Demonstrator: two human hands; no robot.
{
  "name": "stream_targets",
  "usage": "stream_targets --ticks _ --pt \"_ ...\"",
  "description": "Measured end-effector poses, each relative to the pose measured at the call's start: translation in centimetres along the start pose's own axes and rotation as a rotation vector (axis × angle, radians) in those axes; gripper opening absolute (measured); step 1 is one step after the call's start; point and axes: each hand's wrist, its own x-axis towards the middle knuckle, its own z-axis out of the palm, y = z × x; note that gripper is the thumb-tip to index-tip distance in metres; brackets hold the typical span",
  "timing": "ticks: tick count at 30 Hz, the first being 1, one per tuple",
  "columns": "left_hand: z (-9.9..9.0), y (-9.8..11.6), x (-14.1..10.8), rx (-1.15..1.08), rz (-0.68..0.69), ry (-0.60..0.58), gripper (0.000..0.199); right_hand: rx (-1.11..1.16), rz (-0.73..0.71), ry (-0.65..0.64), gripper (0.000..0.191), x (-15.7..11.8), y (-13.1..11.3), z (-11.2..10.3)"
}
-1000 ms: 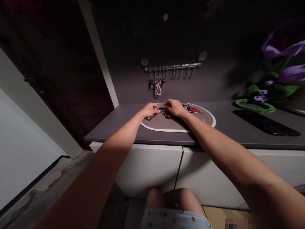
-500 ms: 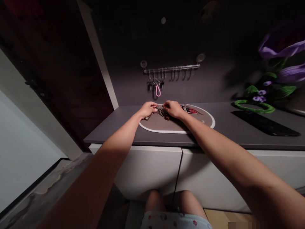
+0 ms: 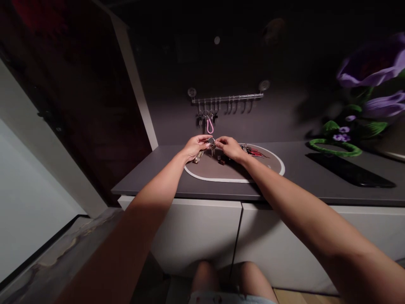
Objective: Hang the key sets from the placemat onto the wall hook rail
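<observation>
Between my hands a metal key ring [image 3: 211,140] is raised, with several keys [image 3: 213,150] dangling below it. My left hand [image 3: 196,147] pinches the ring from the left. From the right, the fingertips of my right hand [image 3: 228,146] are closed on the ring's edge. Under them lies an oval brown mat [image 3: 234,175] with a white rim. A small keychain item [image 3: 198,158] rests on the mat beside my left hand, and a little brown piece [image 3: 222,161] lies below my right. Red keychains [image 3: 255,152] are on the mat beyond my right wrist.
On the wall above, a clear hook rail [image 3: 228,98] carries several key sets and a pink loop [image 3: 209,126]. At the right are a black phone-like slab [image 3: 351,169], a green ring [image 3: 335,147] and purple flowers [image 3: 384,103]. White cabinet doors [image 3: 202,228] front the counter.
The key ring and keys have come up off the mat and now hang between my two hands. My view has tilted up slightly.
</observation>
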Motion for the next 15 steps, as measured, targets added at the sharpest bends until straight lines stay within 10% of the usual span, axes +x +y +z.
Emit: stream_targets --ticks 15 --pt "0.1 -0.1 0.0 -0.009 0.016 0.013 0.035 0.312 0.056 0.002 0.017 -0.3 -0.9 -0.2"
